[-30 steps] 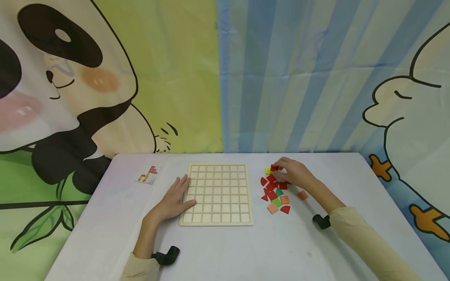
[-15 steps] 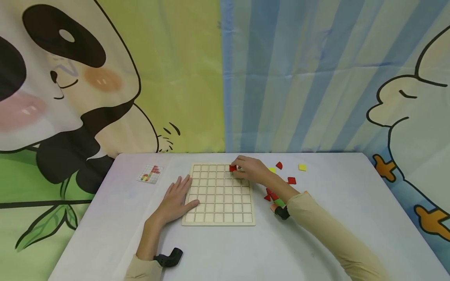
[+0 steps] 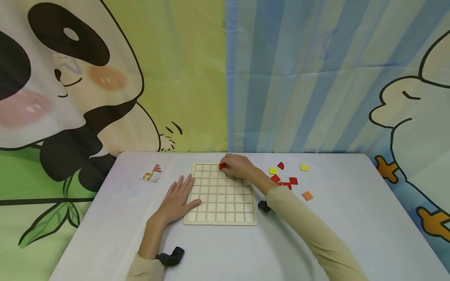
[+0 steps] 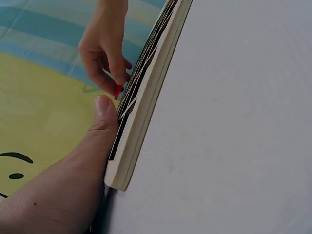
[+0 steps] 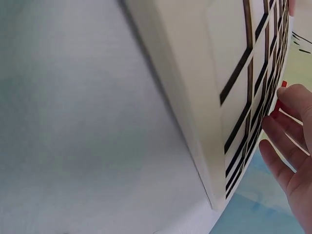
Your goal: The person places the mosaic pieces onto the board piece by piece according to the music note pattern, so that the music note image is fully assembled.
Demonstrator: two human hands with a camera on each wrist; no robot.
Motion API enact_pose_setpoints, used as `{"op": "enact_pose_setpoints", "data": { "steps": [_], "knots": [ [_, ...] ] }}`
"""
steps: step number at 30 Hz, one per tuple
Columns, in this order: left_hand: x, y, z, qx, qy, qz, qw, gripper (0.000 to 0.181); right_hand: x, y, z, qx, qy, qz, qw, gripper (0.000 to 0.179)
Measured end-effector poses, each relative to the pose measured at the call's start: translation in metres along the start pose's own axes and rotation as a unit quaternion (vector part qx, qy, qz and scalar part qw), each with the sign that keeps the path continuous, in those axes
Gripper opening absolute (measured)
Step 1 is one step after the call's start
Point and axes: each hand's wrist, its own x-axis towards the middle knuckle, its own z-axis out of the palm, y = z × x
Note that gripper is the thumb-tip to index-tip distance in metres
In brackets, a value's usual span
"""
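Note:
A pale wooden grid board (image 3: 220, 199) with square cells lies flat on the table. My left hand (image 3: 176, 201) rests on its left edge, fingers straight and thumb reaching over the cells. Near the far edge of the board, my right hand (image 3: 239, 167) pinches a red tile (image 3: 223, 166) between thumb and fingers, over the top row. In the left wrist view the red tile (image 4: 118, 91) shows just at the board's surface; whether it touches a cell I cannot tell. The right wrist view shows the same red tile (image 5: 279, 100) partly behind the fingers.
Right of the board lie loose tiles: a yellow square (image 3: 304, 168), another yellow square (image 3: 273, 171), an orange square (image 3: 307, 195) and several red pieces (image 3: 293, 180). My right forearm hides part of that area. A printed pattern card (image 3: 152, 173) lies at the far left.
My right hand has carried the red tile from the loose pieces leftward to the board's top row, then a little farther left along it. The left hand stays on the board's edge.

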Motion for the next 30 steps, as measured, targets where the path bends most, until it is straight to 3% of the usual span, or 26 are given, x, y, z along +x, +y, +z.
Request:
{"op": "enact_pose_setpoints", "data": {
  "steps": [13, 21, 28, 30],
  "knots": [
    [0.000, -0.001, 0.003, 0.002, 0.005, -0.012, 0.9999, 0.093, 0.002, 0.003, 0.008, -0.008, 0.004, -0.019, 0.9998, 0.021],
    [0.001, 0.002, 0.003, 0.000, 0.006, -0.010, 0.9999, 0.093, 0.002, -0.001, 0.011, 0.044, 0.010, 0.023, 0.9987, 0.014],
    [0.002, -0.001, 0.003, 0.005, 0.005, -0.011, 0.9999, 0.092, -0.004, -0.014, 0.009, 0.006, 0.059, 0.030, 0.9978, 0.018],
    [0.001, -0.002, 0.003, 0.007, 0.006, -0.014, 0.9999, 0.093, -0.013, -0.023, 0.005, -0.001, 0.078, 0.008, 0.9969, 0.022]
  ]
}}
